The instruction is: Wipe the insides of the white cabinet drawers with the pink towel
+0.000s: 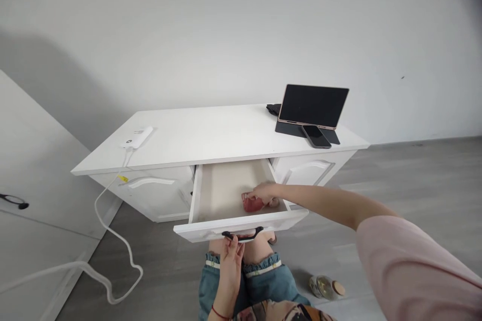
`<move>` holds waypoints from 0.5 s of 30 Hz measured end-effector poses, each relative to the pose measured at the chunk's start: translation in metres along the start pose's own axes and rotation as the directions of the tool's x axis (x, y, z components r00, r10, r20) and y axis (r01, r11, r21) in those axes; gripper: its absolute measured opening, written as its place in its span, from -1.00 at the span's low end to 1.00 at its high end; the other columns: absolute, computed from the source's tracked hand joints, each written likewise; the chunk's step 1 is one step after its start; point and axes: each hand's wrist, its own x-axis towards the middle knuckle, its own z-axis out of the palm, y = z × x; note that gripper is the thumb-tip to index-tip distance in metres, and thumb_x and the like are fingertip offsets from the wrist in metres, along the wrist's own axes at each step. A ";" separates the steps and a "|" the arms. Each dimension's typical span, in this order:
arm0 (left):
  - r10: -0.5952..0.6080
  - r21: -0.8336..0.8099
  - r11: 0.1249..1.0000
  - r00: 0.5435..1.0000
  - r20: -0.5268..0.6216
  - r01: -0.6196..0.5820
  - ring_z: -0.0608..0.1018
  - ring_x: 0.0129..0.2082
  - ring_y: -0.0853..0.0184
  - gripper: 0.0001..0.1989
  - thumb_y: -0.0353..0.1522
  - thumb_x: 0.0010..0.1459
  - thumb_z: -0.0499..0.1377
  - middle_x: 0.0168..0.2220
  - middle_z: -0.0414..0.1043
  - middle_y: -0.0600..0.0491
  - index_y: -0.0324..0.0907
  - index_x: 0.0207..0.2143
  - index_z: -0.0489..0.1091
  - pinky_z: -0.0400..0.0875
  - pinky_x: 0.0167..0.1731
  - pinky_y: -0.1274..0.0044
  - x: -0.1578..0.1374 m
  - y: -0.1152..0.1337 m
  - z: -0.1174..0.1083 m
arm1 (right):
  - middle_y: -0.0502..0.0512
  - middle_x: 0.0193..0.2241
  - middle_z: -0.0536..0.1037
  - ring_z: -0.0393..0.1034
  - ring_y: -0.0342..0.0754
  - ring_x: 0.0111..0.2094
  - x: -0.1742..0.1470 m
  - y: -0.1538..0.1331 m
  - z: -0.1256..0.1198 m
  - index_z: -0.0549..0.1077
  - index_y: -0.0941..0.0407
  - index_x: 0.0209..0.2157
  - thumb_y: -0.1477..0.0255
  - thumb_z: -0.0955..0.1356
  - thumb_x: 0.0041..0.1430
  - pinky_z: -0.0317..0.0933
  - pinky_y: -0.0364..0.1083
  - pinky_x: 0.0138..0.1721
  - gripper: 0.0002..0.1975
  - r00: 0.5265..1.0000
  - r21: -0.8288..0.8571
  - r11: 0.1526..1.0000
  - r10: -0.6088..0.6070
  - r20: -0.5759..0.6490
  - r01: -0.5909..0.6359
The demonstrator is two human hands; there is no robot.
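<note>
A white drawer (220, 180) stands pulled out from the middle of a low white cabinet. My left hand (230, 261) is closed at the left part of its black handle (258, 230), fingers curled up under it. Reaching in from the right, my right hand (264, 191) is inside the drawer, near its front right corner. Its fingers are closed on a small red thing (252, 204), soft-looking, lying low against the drawer floor. A small brownish round thing (274, 202) lies just right of it, partly hidden by the hand.
On the cabinet top (203, 130) are a tablet on a stand (314, 105), a phone (316, 137), a black item (273, 109) and a white power device (137, 137) with a cable (126, 246) hanging to the left. A corked glass jar (324, 287) is on the floor.
</note>
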 end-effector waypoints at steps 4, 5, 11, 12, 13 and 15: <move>-0.005 -0.020 1.000 0.997 0.076 0.007 0.59 -0.20 0.26 -0.78 -0.41 -0.13 0.37 -0.27 0.56 0.01 -0.14 -0.36 0.48 0.41 -0.01 0.35 -0.002 0.003 0.001 | -0.11 -0.42 0.51 0.43 -0.07 -0.47 -0.016 -0.017 -0.001 0.42 0.00 -0.08 0.69 0.38 -0.24 0.33 -0.07 -0.40 -0.40 0.971 0.136 0.990 -0.002 0.241 -0.032; -0.005 -0.024 1.000 0.996 0.090 0.007 0.59 -0.23 0.29 -0.77 -0.40 -0.14 0.38 -0.29 0.56 0.04 -0.14 -0.36 0.47 0.41 -0.02 0.37 -0.003 0.003 0.001 | -0.11 -0.40 0.51 0.42 -0.09 -0.49 -0.020 -0.020 -0.002 0.41 0.00 -0.07 0.68 0.37 -0.21 0.34 -0.08 -0.42 -0.41 0.960 0.181 0.982 -0.003 0.279 -0.049; -0.001 0.009 1.000 0.983 0.183 -0.001 0.57 -0.26 0.40 -0.77 -0.36 -0.12 0.39 -0.31 0.54 0.08 -0.15 -0.37 0.44 0.38 -0.01 0.43 -0.008 0.010 0.004 | -0.05 -0.23 0.50 0.42 -0.19 -0.44 -0.054 -0.024 -0.031 0.23 0.02 0.12 0.63 0.32 -0.11 0.36 -0.15 -0.38 -0.31 0.966 0.408 0.908 -0.016 0.257 -0.093; 0.001 0.011 1.000 0.981 0.195 -0.003 0.57 -0.26 0.40 -0.77 -0.35 -0.12 0.39 -0.33 0.54 0.09 -0.15 -0.39 0.43 0.37 0.00 0.41 -0.008 0.011 0.004 | -0.03 -0.19 0.49 0.43 -0.19 -0.39 -0.068 -0.024 -0.041 0.18 0.02 0.15 0.61 0.32 -0.09 0.35 -0.18 -0.36 -0.30 0.977 0.451 0.890 -0.034 0.211 -0.066; 0.003 0.013 1.000 0.978 0.207 -0.006 0.57 -0.26 0.40 -0.78 -0.35 -0.12 0.39 -0.34 0.53 0.10 -0.15 -0.41 0.42 0.35 0.02 0.39 -0.008 0.012 0.005 | 0.01 -0.15 0.49 0.44 -0.17 -0.34 -0.085 -0.024 -0.051 0.18 0.05 0.15 0.59 0.32 -0.08 0.32 -0.20 -0.34 -0.31 0.991 0.522 0.853 -0.063 0.118 -0.008; 0.009 0.019 1.000 0.972 0.233 -0.014 0.57 -0.22 0.37 -0.77 -0.33 -0.11 0.38 -0.35 0.53 0.09 -0.16 -0.43 0.39 0.31 0.06 0.35 -0.006 0.012 0.006 | 0.10 -0.08 0.46 0.43 -0.18 -0.25 -0.129 -0.027 -0.067 0.21 0.15 0.14 0.53 0.27 0.01 0.27 -0.22 -0.30 -0.41 0.991 0.540 0.831 -0.095 -0.090 0.129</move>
